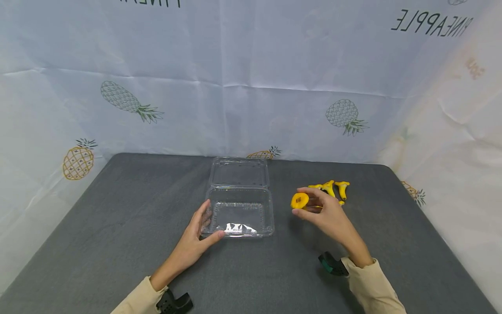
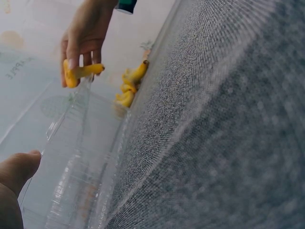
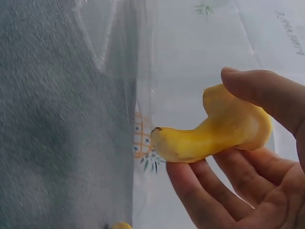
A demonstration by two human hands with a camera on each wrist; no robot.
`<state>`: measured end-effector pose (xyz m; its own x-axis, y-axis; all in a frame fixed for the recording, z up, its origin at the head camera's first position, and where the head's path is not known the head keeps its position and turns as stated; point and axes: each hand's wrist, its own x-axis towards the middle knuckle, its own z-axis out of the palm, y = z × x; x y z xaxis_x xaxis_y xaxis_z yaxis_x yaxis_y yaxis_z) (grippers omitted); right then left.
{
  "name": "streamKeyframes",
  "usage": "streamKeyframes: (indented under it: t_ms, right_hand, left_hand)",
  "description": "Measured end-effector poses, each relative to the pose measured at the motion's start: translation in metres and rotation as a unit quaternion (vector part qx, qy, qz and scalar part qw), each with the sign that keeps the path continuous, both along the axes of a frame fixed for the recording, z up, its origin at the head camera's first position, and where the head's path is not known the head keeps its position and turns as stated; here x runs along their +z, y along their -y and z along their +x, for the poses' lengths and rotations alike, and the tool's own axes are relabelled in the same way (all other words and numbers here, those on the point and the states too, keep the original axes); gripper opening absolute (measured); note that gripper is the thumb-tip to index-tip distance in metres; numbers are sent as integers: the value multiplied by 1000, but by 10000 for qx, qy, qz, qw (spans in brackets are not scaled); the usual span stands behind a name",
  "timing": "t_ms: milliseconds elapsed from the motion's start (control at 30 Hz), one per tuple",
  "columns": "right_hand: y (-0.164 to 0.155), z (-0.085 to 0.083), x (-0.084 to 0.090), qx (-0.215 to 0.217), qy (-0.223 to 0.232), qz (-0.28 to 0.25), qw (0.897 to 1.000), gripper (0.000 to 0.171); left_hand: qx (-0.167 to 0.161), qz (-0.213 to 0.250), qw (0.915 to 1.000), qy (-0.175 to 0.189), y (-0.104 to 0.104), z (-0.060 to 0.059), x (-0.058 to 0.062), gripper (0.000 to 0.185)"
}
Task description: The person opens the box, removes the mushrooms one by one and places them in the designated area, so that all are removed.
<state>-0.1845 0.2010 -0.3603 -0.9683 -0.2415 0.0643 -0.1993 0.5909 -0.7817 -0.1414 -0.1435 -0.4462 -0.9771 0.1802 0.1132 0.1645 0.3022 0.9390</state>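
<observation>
In the head view, my left hand (image 1: 192,242) holds the left front corner of a clear plastic clamshell container (image 1: 270,218). The thumb lies along the front rim and the fingers are at the left wall. The lid (image 1: 240,172) is folded back, away from me. To the right of the container, my right hand (image 1: 329,216) pinches a yellow mushroom (image 3: 224,126) between thumb and fingers, above the table. Its round cap faces left in the head view. More yellow mushrooms (image 1: 342,189) lie on the table just beyond the right hand, partly covered by it.
The table (image 1: 117,226) has a dark grey cloth surface. Behind it and at its sides hangs a white curtain (image 1: 188,113) printed with pineapples, close to the far edge. Dark bands (image 1: 333,264) sit at both wrists.
</observation>
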Motion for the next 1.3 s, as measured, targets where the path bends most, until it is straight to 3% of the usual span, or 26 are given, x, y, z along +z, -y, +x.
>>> streamKeyframes:
  t_ms: [733, 1300]
  right_hand:
    - [-48, -2, 23, -190, 179, 493, 9984, 62]
    - [-76, -5, 22, -283, 307, 715, 9966, 67]
  left_hand:
    - [11, -57, 10000, -27, 0, 0, 1, 91]
    - [-13, -33, 10000, -58, 1, 0, 0, 91]
